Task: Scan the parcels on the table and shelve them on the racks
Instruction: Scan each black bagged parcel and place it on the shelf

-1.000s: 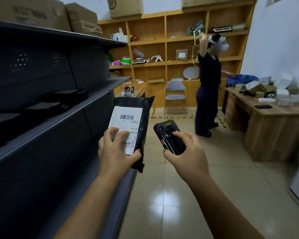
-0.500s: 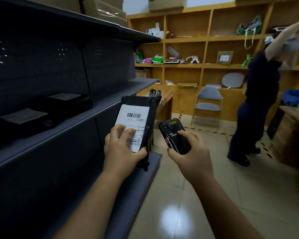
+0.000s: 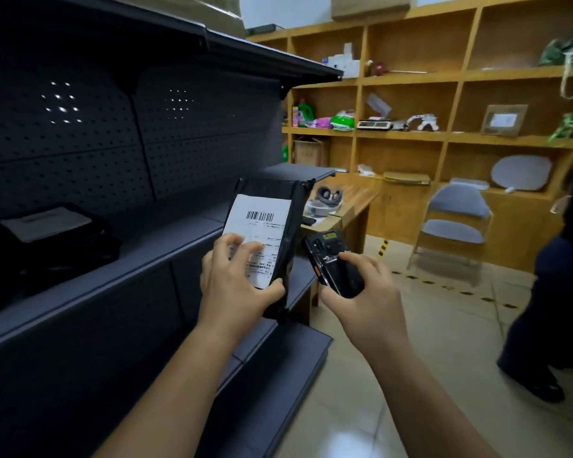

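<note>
While the black parcel (image 3: pixel 293 226) is held upright in the air in front of the dark metal rack (image 3: pixel 153 256), level with its middle shelf, the scan looks to be the step in hand. The parcel is gripped by the left hand (image 3: pixel 235 285): fingers are spread across the lower half of the white label (image 3: pixel 245 219), and the thumb is hooked round the right edge. And there's the scanner (image 3: pixel 333 262), clasped in the right hand (image 3: pixel 364 302) with fingers curled round its body, held just beside the parcel and a little lower. The barcode (image 3: pixel 260 215) is left uncovered at the top of the label (a good sign). Whether a read has been taken cannot be told; nothing legible shows on the scanner.

For a clean read, the scanner's head would best be swung toward the barcode so that the whole code is taken in. The soft bag should be pulled taut so the label lies flat, with the fingertips held low, off the bars. Once the read is confirmed, a bare stretch of the middle shelf is on offer to the right of the shelved parcel (image 3: pixel 47 239); the bag would best be laid flat, label up. One caution: another person (image 3: pixel 563 292) is standing near on the right, so elbows should be tucked in.
</note>
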Tool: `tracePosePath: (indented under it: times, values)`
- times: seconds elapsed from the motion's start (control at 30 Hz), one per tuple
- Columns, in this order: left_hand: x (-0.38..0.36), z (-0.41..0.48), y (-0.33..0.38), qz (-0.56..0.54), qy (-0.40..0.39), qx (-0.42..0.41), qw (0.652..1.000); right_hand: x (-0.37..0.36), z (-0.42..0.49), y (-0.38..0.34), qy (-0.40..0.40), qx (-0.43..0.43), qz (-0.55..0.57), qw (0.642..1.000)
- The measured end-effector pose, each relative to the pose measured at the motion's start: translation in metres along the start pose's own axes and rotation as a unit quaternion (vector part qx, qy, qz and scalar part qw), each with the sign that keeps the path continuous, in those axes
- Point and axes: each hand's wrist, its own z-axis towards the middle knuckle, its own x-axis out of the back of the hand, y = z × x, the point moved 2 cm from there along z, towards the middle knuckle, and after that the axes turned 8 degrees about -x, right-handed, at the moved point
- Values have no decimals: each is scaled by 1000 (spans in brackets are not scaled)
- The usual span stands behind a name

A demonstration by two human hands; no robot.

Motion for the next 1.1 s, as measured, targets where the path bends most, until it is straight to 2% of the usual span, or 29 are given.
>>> tracePosePath:
  times: [0.2, 0.33, 0.5, 0.6, 0.83, 1.1]
  values:
    - [-14, 47, -22, 86, 91, 94, 988, -60, 109, 8, -140, 79, 56, 985]
    - [-3, 61, -33, 147, 160, 162, 963, -108, 149, -3, -223, 146, 83, 960]
    - [14, 72, -46, 219, 187, 236, 928, -158, 170, -16, -304, 171, 138, 927]
    - [19, 85, -59, 253, 186, 267, 911, -187, 180, -25, -332, 182, 162, 911]
    - [11, 142, -93, 270, 135, 346, 888, -237, 219, -33, -335, 185, 172, 908]
    - [-13, 187, -133, 355, 49, 434, 827, -269, 261, -15, -362, 170, 172, 900]
